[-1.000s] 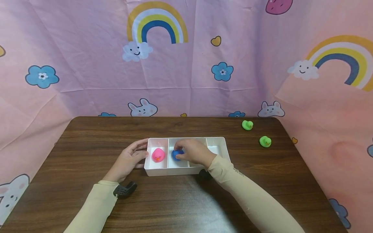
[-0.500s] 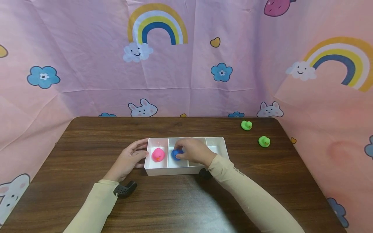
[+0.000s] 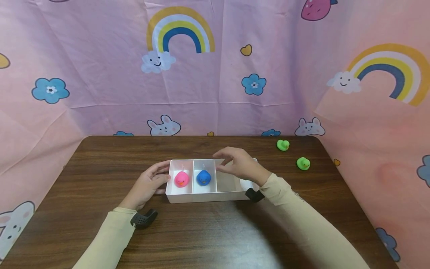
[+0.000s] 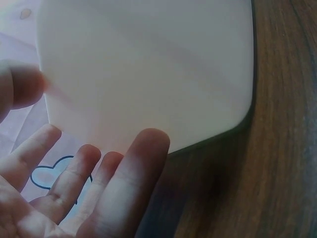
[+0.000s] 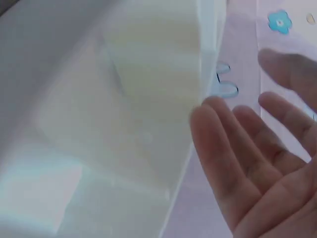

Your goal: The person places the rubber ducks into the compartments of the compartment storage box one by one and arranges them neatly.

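Note:
A white divided tray sits on the table, with a pink rubber duck in its leftmost compartment and a blue rubber duck in the one beside it. At the tray's left end is my left hand; in the left wrist view its fairly straight fingers touch the end wall. My right hand hovers over the right part of the tray, fingers extended and nothing held, hiding some of the compartments there. The right wrist view shows those fingers beside the tray's rim.
Two green rubber ducks stand near the back right corner of the brown wooden table, one nearer than the other. A patterned pink and purple cloth hangs behind the table.
My right hand has let go of the blue duck, leaving it in the second compartment, and has moved right and up. The left hand has stayed at the tray's end.

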`<move>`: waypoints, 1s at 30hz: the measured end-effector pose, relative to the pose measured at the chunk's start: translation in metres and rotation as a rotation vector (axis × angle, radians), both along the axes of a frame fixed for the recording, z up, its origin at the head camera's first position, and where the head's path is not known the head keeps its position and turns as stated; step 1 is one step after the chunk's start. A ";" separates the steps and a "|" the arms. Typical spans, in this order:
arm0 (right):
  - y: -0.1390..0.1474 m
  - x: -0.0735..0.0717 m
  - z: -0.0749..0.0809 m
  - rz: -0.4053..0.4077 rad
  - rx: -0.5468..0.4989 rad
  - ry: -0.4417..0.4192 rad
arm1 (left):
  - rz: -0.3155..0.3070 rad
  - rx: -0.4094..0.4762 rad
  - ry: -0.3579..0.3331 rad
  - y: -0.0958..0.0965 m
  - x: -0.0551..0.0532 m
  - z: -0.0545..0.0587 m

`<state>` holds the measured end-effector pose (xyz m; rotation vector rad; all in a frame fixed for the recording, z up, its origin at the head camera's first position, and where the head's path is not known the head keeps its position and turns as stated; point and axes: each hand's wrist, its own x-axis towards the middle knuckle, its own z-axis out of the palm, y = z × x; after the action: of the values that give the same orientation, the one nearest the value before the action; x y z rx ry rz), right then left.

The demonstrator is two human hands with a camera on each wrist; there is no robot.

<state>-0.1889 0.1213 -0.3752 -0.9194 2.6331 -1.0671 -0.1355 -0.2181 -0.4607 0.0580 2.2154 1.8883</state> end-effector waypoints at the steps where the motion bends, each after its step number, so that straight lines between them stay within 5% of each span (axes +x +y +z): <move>1: 0.007 -0.001 0.001 -0.001 -0.020 -0.022 | -0.001 -0.001 0.000 0.000 0.000 0.000; 9: 0.068 -0.006 0.010 -0.043 -0.074 -0.091 | -0.001 -0.014 0.004 0.002 -0.001 -0.001; 19: 0.143 -0.009 0.012 -0.165 -0.112 -0.094 | -0.015 -0.006 0.101 -0.005 -0.003 -0.005; 25: 0.182 -0.009 0.010 -0.258 -0.086 -0.066 | -0.013 -0.055 0.153 -0.007 -0.001 0.005; 30: 0.212 -0.008 0.010 -0.331 -0.013 -0.007 | -0.023 -0.126 0.114 -0.006 0.003 0.016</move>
<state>-0.1968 0.3333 -0.3650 -0.4873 2.8406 -1.1509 -0.1329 -0.2243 -0.4451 0.1729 2.3927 1.7697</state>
